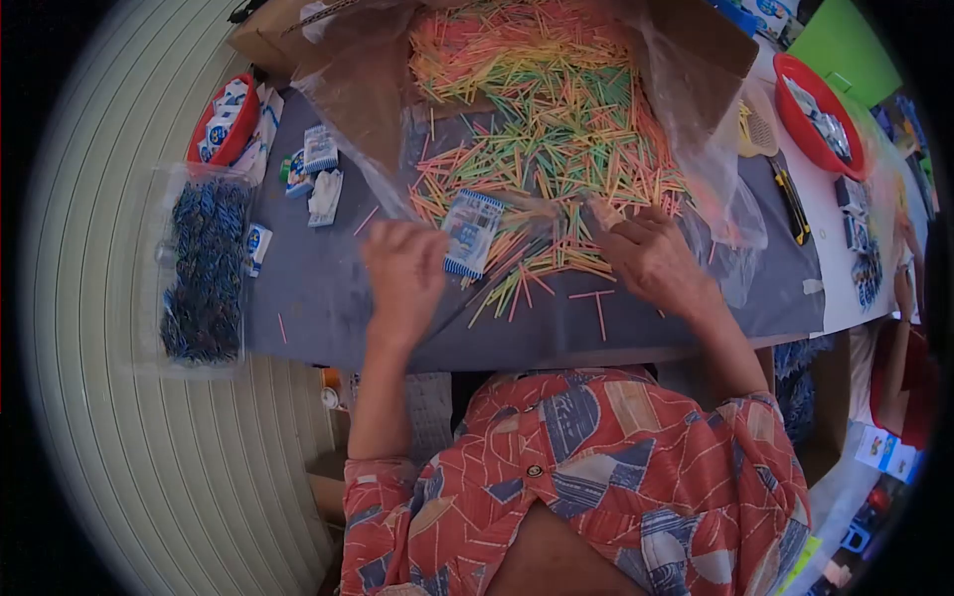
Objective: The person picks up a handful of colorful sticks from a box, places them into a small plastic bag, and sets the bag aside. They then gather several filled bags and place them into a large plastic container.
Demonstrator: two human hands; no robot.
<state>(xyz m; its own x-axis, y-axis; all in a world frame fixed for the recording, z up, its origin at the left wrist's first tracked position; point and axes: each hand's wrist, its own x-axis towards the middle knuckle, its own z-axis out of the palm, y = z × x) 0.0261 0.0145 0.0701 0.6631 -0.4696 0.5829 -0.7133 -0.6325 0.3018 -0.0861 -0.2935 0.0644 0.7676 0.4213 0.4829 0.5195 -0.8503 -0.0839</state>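
My left hand (405,263) is raised over the grey table cover, just left of a blue-and-white printed packet (473,233); its fingers are curled and blurred, and whether they hold anything is unclear. Thin pink, yellow and green sticks (556,129) spill in a large heap from an open cardboard box lined with clear plastic. At the heap's near right edge is my right hand (651,253), its fingers bent together among the sticks. What those fingers grip is too small to make out. Several loose sticks lie in front of both hands.
A clear tub of dark blue twisted pieces (206,268) stands left. Red bowls with packets sit at the back left (238,127) and back right (820,119). A yellow-black cutter (792,204) lies right. Small packets (323,189) lie left of the box. Another person's arm (902,288) shows far right.
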